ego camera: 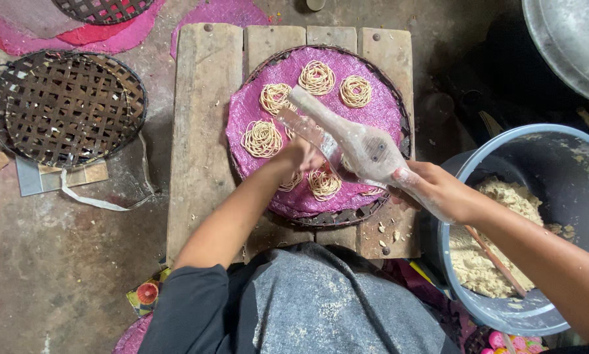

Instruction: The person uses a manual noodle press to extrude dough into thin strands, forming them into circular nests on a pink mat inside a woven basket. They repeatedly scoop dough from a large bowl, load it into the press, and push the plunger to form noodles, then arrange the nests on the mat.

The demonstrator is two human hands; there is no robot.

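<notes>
head view: my left hand [301, 156] is closed around one handle of the pale wooden dough press [347, 137], fingers wrapped on it, low over the round woven bamboo tray [399, 111] lined with a pink mesh mat [380, 108]. my right hand [438, 190] is clamped on the other handle of the same press, at the tray's right edge. the press lies slanted between both hands, its far end pointing up-left across the tray, body above the mat and right by my left fingers. coiled pale noodle nests [317, 77] lie on the mat: several at the far side, a few just under my left hand, one partly hidden by the press. the tray rests on a worn wooden plank board [203, 131]. to my right, a grey plastic bucket [497, 308] holding beige dough [468, 262], a thin stick in it. to the left, an empty dark woven bamboo tray [65, 108] on the concrete floor [58, 262], well apart from both hands.
</notes>
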